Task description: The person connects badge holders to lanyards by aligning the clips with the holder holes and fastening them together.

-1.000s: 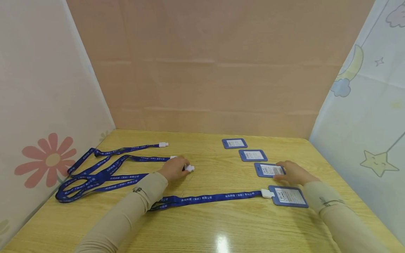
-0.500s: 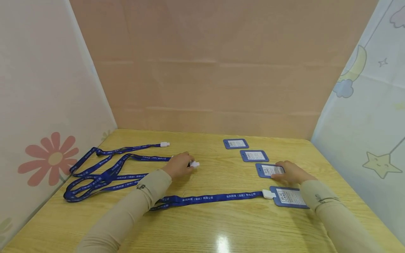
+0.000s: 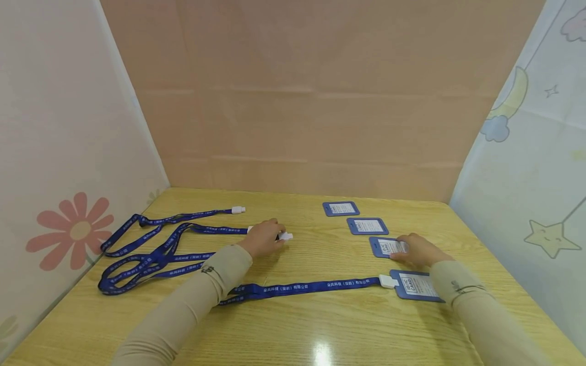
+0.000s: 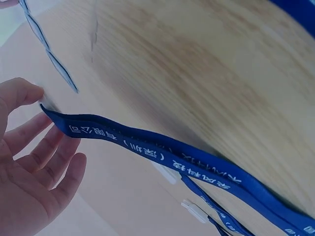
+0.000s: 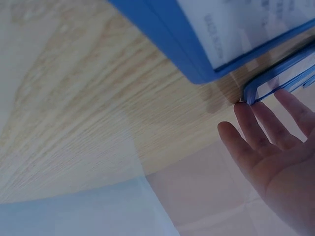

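Observation:
My left hand [image 3: 263, 238] pinches the white clip [image 3: 286, 236] at the end of a blue lanyard [image 4: 147, 142]. In the left wrist view, thumb and finger meet at the strap's tip, and the other fingers stay spread. The strap runs back under my left sleeve to a looped heap on the left of the table. My right hand [image 3: 417, 249] holds the right end of a blue ID badge holder [image 3: 381, 247], which lies on the table. In the right wrist view, fingertips touch the holder's edge [image 5: 250, 93]. A gap separates clip and holder.
Nearer me, another badge holder [image 3: 418, 285] is joined to a lanyard's white clip [image 3: 388, 281]. Two loose holders [image 3: 368, 226] [image 3: 341, 208] lie farther back. At the left lie more lanyards with white clips [image 3: 238, 209]. Walls stand at the back and both sides.
My left hand has shifted right with the clip, toward the badge holder, and the looped strap at the left has been drawn along. The right hand has barely moved.

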Demonstrator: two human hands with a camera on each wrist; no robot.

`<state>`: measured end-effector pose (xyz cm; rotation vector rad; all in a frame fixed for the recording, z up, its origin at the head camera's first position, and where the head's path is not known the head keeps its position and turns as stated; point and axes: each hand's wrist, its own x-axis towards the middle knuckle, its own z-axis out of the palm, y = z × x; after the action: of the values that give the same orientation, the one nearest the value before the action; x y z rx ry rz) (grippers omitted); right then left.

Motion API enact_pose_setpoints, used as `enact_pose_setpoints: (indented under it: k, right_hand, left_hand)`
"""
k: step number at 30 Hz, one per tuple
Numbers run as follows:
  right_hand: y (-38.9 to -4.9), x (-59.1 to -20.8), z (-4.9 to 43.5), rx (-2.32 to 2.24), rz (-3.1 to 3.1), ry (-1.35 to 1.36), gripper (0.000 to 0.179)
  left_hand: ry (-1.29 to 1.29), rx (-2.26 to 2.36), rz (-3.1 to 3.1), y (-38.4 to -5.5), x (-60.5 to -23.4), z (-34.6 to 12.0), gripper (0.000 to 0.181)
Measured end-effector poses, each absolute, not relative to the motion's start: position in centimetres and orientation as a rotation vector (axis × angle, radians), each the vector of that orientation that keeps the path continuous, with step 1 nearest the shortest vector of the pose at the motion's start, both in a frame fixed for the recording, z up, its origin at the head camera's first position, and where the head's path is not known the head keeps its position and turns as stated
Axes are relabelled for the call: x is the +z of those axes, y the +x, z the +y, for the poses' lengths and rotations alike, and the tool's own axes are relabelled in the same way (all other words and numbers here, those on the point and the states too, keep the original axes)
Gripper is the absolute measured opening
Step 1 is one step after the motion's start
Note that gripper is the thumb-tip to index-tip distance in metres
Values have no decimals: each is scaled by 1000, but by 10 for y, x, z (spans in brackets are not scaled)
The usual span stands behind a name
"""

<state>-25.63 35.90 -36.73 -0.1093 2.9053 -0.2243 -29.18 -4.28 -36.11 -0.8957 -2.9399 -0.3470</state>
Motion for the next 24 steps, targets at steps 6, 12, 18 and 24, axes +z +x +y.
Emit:
enact_pose_setpoints:
  k: [6, 12, 18, 24]
  right_hand:
    - [-256, -370, 358, -220, 2905, -87, 79]
    - [-255, -369, 357, -224, 2909, -85, 77]
    - [-254, -367, 355, -230, 2905, -66, 76]
    - [-255, -367, 355, -235, 2899, -41, 77]
  left_hand:
    - [-914, -348, -2930, -292, -362, -40, 28]
    - [-960, -342, -2901, -291, -363, -36, 27]
    - [-953, -356, -2905, -290, -363, -33, 28]
    - [-963, -355, -2912, -290, -363, -29, 27]
